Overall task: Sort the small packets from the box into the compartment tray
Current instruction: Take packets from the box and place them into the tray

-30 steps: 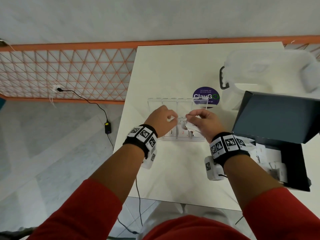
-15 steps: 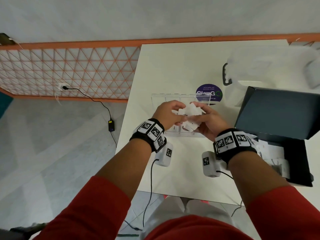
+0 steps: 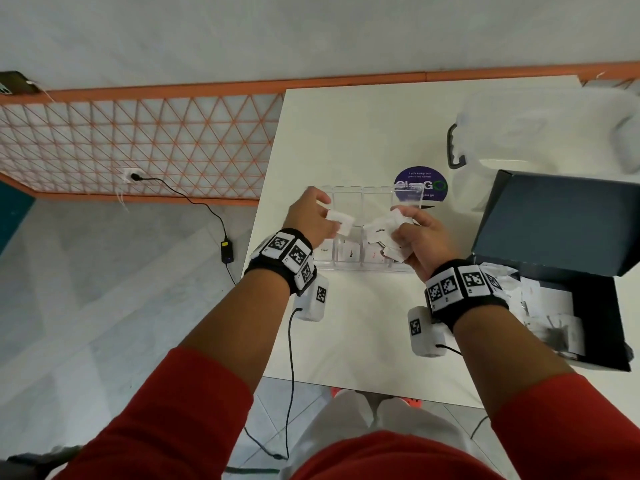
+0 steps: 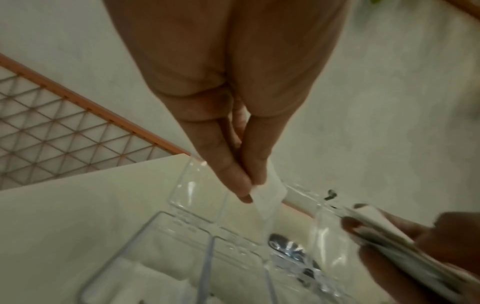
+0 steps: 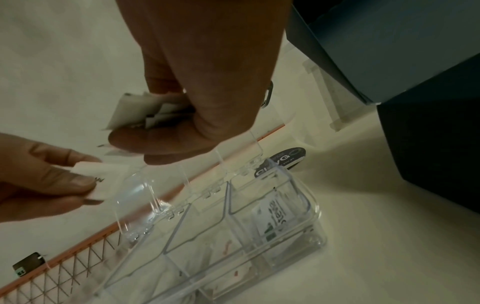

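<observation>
White packet [image 3: 341,222] pinched by left hand [image 3: 310,216] — above clear tray [image 3: 346,194].

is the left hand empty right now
No, the left hand pinches a single white packet between thumb and fingers above the clear tray.

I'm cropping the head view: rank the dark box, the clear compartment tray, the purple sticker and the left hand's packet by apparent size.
1. dark box
2. clear compartment tray
3. purple sticker
4. left hand's packet

The hands hide part of the tray.
</observation>
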`<state>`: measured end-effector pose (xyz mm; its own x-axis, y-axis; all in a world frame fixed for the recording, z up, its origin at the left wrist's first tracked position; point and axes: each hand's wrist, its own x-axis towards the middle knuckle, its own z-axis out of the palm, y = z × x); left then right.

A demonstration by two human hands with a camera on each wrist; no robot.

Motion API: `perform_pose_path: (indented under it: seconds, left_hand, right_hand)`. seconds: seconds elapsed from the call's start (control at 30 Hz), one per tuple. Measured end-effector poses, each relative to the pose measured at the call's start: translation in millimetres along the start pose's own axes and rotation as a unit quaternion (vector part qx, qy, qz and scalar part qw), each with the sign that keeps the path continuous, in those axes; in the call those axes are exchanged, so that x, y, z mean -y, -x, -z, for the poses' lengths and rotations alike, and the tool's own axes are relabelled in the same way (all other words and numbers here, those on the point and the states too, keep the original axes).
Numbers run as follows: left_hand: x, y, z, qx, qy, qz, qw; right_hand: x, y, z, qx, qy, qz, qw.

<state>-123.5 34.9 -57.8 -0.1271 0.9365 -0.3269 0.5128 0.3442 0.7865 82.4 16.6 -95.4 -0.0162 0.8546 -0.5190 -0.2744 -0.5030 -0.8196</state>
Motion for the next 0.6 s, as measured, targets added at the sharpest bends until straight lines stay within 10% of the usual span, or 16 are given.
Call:
perform_pose_path:
  seconds: [0.6]
  left_hand:
    - [26,-25,17,0.056,-0.291,-0.030,0.955]
  right_hand:
    - [2,-2,5,0.014,-0.019,-0.002,1.000]
